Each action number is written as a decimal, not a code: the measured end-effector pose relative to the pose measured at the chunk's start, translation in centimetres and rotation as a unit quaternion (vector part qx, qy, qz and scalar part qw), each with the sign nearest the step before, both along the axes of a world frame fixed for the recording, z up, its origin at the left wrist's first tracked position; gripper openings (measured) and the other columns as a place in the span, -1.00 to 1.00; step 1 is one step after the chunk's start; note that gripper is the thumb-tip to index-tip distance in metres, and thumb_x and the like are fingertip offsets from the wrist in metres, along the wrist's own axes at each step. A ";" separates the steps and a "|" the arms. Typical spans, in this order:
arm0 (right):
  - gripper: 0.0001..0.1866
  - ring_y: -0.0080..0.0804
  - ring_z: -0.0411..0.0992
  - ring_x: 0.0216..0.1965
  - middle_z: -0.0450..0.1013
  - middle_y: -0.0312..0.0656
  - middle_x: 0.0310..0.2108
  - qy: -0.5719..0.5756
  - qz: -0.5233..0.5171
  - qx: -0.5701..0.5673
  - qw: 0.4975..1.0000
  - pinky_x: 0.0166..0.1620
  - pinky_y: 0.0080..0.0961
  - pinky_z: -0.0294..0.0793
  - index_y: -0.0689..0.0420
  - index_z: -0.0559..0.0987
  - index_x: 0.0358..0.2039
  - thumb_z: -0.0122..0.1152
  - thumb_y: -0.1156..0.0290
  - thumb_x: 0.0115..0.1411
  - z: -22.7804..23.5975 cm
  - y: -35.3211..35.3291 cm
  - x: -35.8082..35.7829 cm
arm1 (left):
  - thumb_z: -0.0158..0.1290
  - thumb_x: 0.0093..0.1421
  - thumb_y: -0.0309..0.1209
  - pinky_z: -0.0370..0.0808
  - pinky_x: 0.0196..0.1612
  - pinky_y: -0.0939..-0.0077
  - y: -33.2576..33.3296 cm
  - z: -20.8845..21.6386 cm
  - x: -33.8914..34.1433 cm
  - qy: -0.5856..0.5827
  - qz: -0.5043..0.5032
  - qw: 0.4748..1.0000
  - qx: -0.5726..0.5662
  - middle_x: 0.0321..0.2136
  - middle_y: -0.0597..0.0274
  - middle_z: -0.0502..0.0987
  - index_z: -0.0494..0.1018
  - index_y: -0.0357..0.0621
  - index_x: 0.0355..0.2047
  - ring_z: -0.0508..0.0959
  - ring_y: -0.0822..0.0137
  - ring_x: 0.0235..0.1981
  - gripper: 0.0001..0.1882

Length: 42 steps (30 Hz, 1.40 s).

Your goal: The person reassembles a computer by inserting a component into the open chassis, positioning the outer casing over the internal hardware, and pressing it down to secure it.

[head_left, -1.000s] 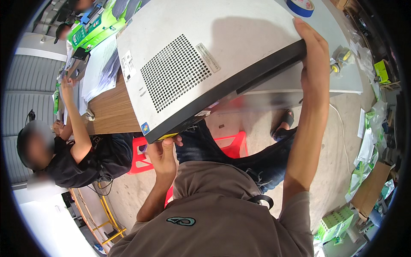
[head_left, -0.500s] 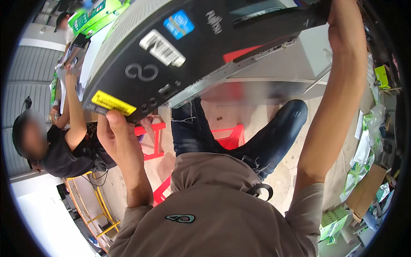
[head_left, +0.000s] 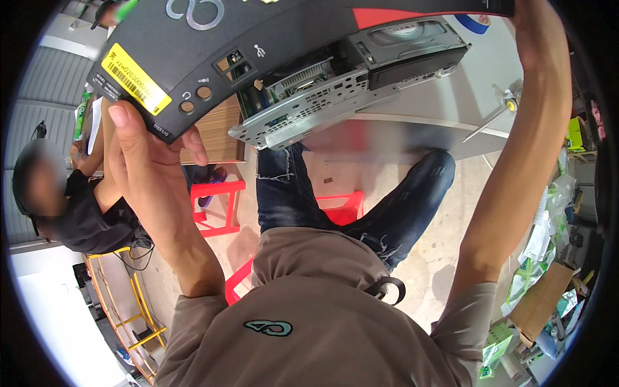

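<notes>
I hold a desktop computer case up close to the camera. Its black front panel (head_left: pixel 258 39) with a yellow sticker, round buttons and ports faces me. Behind the panel the bare metal chassis (head_left: pixel 322 103) and a drive bay (head_left: pixel 412 51) show. My left hand (head_left: pixel 145 155) grips the panel's lower left corner from below. My right hand (head_left: pixel 535 26) holds the case's right end near the top edge of the view, fingers partly out of sight.
A grey table (head_left: pixel 438 109) lies beyond the case, with a roll of blue tape (head_left: pixel 474 22). Red plastic stools (head_left: pixel 222 206) stand on the floor by my legs. A seated person in black (head_left: pixel 71 200) is at the left. Boxes and bags (head_left: pixel 541 284) crowd the right.
The case has tipped further toward me: first its vented side showed, then its black front, now the front panel and open metal chassis. My left hand shifted up along the panel's corner.
</notes>
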State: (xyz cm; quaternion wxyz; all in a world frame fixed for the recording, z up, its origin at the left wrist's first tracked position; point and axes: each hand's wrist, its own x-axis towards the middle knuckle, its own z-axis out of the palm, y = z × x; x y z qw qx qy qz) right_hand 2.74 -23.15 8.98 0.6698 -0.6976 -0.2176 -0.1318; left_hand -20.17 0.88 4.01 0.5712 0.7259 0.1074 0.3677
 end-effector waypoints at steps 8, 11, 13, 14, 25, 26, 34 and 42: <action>-0.65 -0.67 0.49 -0.23 0.59 -0.38 -0.27 -0.114 0.044 0.041 0.992 -0.10 -0.65 0.39 0.13 0.63 -0.07 0.10 0.12 0.41 -2.2 -1.4 1.4 | -0.23 0.51 -0.03 0.41 -0.55 0.51 -0.8 0.1 0.2 0.026 0.035 0.999 0.006 -0.29 -0.01 0.57 0.36 -0.33 0.01 0.49 0.33 -0.57 -0.48; -0.64 -0.70 0.48 -0.25 0.58 -0.40 -0.29 -0.106 0.054 0.043 0.992 -0.12 -0.69 0.38 0.13 0.63 -0.07 0.10 0.12 0.41 -1.9 -1.2 1.8 | -0.21 0.50 -0.02 0.41 -0.55 0.53 0.2 0.2 -0.1 0.006 -0.001 1.000 0.017 -0.31 0.02 0.57 0.38 -0.32 -0.01 0.50 0.35 -0.57 -0.48; -0.65 -0.69 0.48 -0.25 0.59 -0.41 -0.28 -0.092 0.046 0.047 0.994 -0.12 -0.68 0.38 0.14 0.62 -0.05 0.10 0.14 0.41 -1.6 -1.0 1.9 | -0.20 0.49 -0.02 0.41 -0.56 0.54 -0.1 0.3 0.0 0.007 0.009 1.000 0.013 -0.32 0.03 0.57 0.38 -0.32 -0.02 0.51 0.36 -0.57 -0.48; -0.65 -0.68 0.47 -0.26 0.59 -0.41 -0.28 -0.084 0.041 0.048 0.994 -0.12 -0.67 0.38 0.15 0.62 -0.04 0.11 0.14 0.41 -1.6 -1.0 2.0 | -0.20 0.49 -0.01 0.41 -0.57 0.55 -0.2 0.3 0.1 0.011 0.021 1.000 0.008 -0.33 0.04 0.57 0.38 -0.31 -0.02 0.51 0.36 -0.57 -0.48; -0.57 -0.54 0.48 -0.08 0.58 -0.24 -0.09 -0.038 0.061 0.104 0.992 0.01 -0.60 0.36 0.25 0.50 0.17 0.18 0.35 0.34 -2.5 -1.7 2.1 | -0.15 0.48 -0.02 0.49 -0.57 0.51 -0.8 0.8 0.4 -0.002 0.035 0.999 0.006 -0.44 0.06 0.57 0.43 -0.36 -0.19 0.54 0.36 -0.58 -0.47; -0.57 -0.54 0.48 -0.08 0.58 -0.24 -0.09 -0.041 0.062 0.105 0.992 0.01 -0.60 0.36 0.25 0.50 0.17 0.18 0.35 0.34 -2.5 -1.8 2.1 | -0.15 0.48 -0.02 0.49 -0.57 0.51 -0.7 0.8 0.4 0.008 0.035 0.999 0.006 -0.43 0.06 0.57 0.43 -0.36 -0.19 0.54 0.36 -0.59 -0.48; -0.41 -0.56 0.44 -0.04 0.48 -0.23 0.08 -0.050 0.234 0.189 0.952 -0.01 -0.58 0.37 0.24 0.34 0.30 0.25 0.42 0.29 -3.3 -3.0 3.1 | -0.18 0.49 -0.06 0.48 -0.52 0.51 1.2 3.0 1.6 -0.037 0.017 0.999 0.028 -0.36 0.08 0.58 0.44 -0.34 -0.13 0.54 0.36 -0.53 -0.50; -0.42 -0.59 0.42 -0.02 0.46 -0.29 0.10 -0.047 0.155 0.215 0.963 -0.03 -0.63 0.35 0.20 0.33 0.31 0.24 0.38 0.33 -3.7 -1.4 3.1 | -0.15 0.49 -0.10 0.55 -0.39 0.44 1.5 3.3 1.8 -0.045 0.018 0.999 0.013 -0.31 0.05 0.58 0.43 -0.35 -0.08 0.56 0.31 -0.47 -0.53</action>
